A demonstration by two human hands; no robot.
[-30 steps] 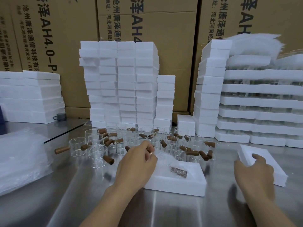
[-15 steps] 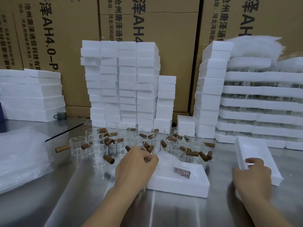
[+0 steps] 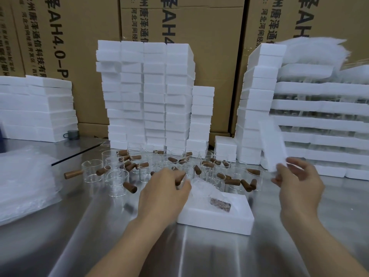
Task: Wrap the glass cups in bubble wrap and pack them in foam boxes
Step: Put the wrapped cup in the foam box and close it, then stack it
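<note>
The right hand (image 3: 299,181) is raised off the table with thumb and fingers pinching the lower end of a foam lid (image 3: 272,144), which stands tilted and motion-blurred in the air, well apart from the box it seems meant for. The left hand (image 3: 165,189) hangs low with its fingers curled, the tips against the bubble wrap of a wrapped cup (image 3: 205,191); the back of the hand hides whether they actually pinch it.

That wrapped cup lies in the open foam box (image 3: 215,220) between the two hands, its wooden handle showing dimly through the wrap.

So this one cup looks wrapped and seated, with only the lid left to go on. Far more remains: a crowd of bare glass cups (image 3: 157,166) with wooden handles stands just behind the box, none wrapped. A heap of bubble wrap sheets (image 3: 24,180) waits at the left of the steel table (image 3: 199,256), and tall stacks of foam boxes (image 3: 147,92) rise at the back; whether those are filled cannot be told.
</note>
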